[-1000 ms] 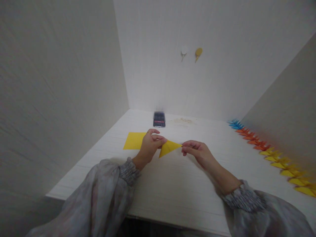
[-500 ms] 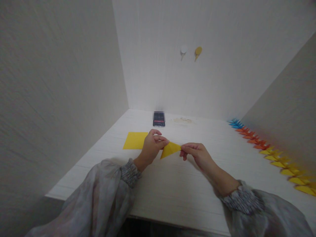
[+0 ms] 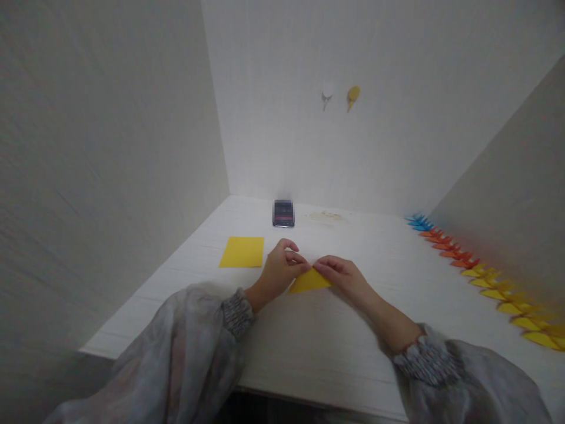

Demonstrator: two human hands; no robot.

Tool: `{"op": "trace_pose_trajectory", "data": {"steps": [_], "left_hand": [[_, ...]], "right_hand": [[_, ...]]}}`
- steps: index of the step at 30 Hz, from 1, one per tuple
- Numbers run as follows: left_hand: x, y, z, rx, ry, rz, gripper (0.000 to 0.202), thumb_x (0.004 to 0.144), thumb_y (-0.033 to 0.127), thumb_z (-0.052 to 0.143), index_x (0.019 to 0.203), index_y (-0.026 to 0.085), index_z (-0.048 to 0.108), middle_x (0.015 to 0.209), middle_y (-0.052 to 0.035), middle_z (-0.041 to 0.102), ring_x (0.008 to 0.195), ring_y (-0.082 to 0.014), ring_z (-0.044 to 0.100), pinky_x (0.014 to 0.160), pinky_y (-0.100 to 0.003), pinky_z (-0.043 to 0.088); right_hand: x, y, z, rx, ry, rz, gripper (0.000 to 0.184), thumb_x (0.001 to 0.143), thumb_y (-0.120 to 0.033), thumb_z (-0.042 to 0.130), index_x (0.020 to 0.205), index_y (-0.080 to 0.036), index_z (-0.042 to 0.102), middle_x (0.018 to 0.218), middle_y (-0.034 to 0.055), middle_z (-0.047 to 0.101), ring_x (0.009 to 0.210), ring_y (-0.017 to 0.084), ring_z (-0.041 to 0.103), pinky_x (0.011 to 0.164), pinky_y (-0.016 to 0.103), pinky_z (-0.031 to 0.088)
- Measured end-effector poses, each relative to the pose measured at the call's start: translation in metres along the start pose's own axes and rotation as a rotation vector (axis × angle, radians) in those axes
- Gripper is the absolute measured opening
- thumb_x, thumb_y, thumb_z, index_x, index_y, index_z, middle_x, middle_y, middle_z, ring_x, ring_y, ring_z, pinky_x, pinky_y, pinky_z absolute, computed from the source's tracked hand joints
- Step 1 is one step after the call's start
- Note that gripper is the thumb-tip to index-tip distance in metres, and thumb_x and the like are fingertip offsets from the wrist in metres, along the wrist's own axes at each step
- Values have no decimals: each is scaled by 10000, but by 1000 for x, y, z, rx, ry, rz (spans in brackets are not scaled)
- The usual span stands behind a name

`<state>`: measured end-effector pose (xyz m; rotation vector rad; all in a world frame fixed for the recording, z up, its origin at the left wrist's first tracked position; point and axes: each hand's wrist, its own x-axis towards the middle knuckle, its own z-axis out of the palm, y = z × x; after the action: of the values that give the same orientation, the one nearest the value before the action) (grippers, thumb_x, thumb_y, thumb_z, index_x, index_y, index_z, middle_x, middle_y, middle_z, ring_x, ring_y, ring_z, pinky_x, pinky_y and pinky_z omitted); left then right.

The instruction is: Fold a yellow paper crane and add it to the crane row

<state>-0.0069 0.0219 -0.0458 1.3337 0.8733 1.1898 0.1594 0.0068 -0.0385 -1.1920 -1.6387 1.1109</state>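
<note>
A folded piece of yellow paper (image 3: 310, 281), roughly triangular, is between my two hands over the white table. My left hand (image 3: 282, 269) pinches it near its top with thumb and fingertips. From the other side, my right hand (image 3: 342, 272) grips the top point, its fingers close to those of my left. The fingers cover the upper corner of the paper. Left of my left hand lies a flat yellow paper square (image 3: 242, 252), not touched by either hand.
A dark phone (image 3: 283, 213) is at the back of the table (image 3: 309, 347). Along the right wall runs a row of folded paper pieces, blue (image 3: 419, 222), orange (image 3: 448, 247) and yellow (image 3: 507, 297). Two hooks, one white (image 3: 326, 96) and one yellow (image 3: 353, 94), are on the back wall.
The folded paper has turned, its point now upward and its wide edge toward me. My right hand has moved left, and both hands' fingertips are now close together at the top.
</note>
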Motion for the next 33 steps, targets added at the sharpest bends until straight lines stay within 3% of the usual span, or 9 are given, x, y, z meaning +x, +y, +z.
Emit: {"op": "trace_pose_trajectory", "data": {"steps": [5, 11, 19, 25, 29, 31, 33], "left_hand": [[-2, -1, 3, 2, -24, -15, 399, 561, 183, 670, 799, 183, 350, 623, 18, 620, 522, -102, 566, 512, -205, 419], [-3, 6, 4, -69, 20, -44, 428, 544, 162, 673, 796, 189, 328, 591, 34, 608, 472, -89, 536, 477, -201, 417], [3, 9, -3, -169, 154, -68, 472, 534, 128, 670, 822, 193, 301, 598, 29, 605, 521, -112, 565, 506, -236, 457], [10, 6, -16, -134, 329, -13, 495, 507, 158, 692, 834, 190, 321, 594, 41, 589, 530, -102, 558, 498, -212, 435], [8, 4, -11, -146, 228, -48, 462, 524, 182, 679, 808, 191, 315, 595, 45, 582, 518, -107, 558, 489, -224, 440], [5, 2, -5, -128, 126, -49, 430, 541, 185, 668, 792, 189, 319, 604, 42, 584, 527, -107, 560, 497, -224, 444], [2, -1, -1, -103, 56, -46, 407, 554, 186, 661, 787, 188, 327, 604, 48, 578, 495, -91, 542, 488, -218, 438]], "right_hand": [[-3, -4, 8, -192, -53, -29, 218, 733, -364, 504, 652, -169, 559, 594, 1, 527, 550, 115, 452, 500, 233, 338], [-3, -6, 1, -299, -81, -101, 217, 758, -346, 457, 634, -176, 511, 574, -6, 484, 542, 114, 410, 493, 233, 304], [-2, 1, -12, -283, -74, -100, 228, 769, -349, 436, 623, -180, 481, 544, -22, 436, 519, 108, 377, 489, 233, 286], [1, 11, -29, -222, 65, -74, 208, 747, -346, 457, 623, -179, 462, 532, -31, 422, 506, 104, 380, 499, 237, 292], [1, 10, -18, -166, 110, -129, 243, 776, -371, 428, 672, -166, 508, 646, 8, 512, 644, 125, 471, 605, 244, 355], [1, 10, -6, -140, 67, -93, 251, 781, -397, 425, 757, -169, 526, 667, 4, 525, 625, 119, 471, 564, 234, 352], [1, 9, 4, -170, 25, -39, 244, 752, -404, 472, 723, -168, 527, 611, -15, 498, 547, 101, 433, 498, 219, 323]]}}
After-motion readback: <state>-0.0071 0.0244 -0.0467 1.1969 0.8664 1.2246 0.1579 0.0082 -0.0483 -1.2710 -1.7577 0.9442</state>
